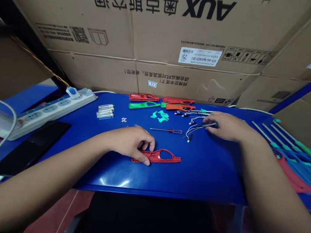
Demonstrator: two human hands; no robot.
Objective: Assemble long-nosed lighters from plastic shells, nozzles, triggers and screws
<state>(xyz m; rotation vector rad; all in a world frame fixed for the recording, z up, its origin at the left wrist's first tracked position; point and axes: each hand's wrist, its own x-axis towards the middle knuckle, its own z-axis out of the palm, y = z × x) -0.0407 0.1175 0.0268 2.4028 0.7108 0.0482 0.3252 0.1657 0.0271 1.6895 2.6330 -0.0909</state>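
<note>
My left hand (130,141) is closed on the left end of a red lighter casing half (171,159), which lies on the blue table with its hollow side up. At the right, the fingers of my right hand (226,126) are pinched on a thin dark igniter piece with wires (197,127); its far end is hidden by the fingers. More small wired parts (180,113) lie beside that hand. Between the hands rests a screwdriver (174,131) with a clear purple handle. Several teal triggers (161,116) are heaped behind it.
Red casing halves (143,97), a green one (144,105) and an orange one (178,107) line the back. Clear tubes (105,111) lie left, near a power strip (50,111) and black phone (31,148). Metal-rod lighters (289,138) lie right. A cardboard wall (93,69) stands behind.
</note>
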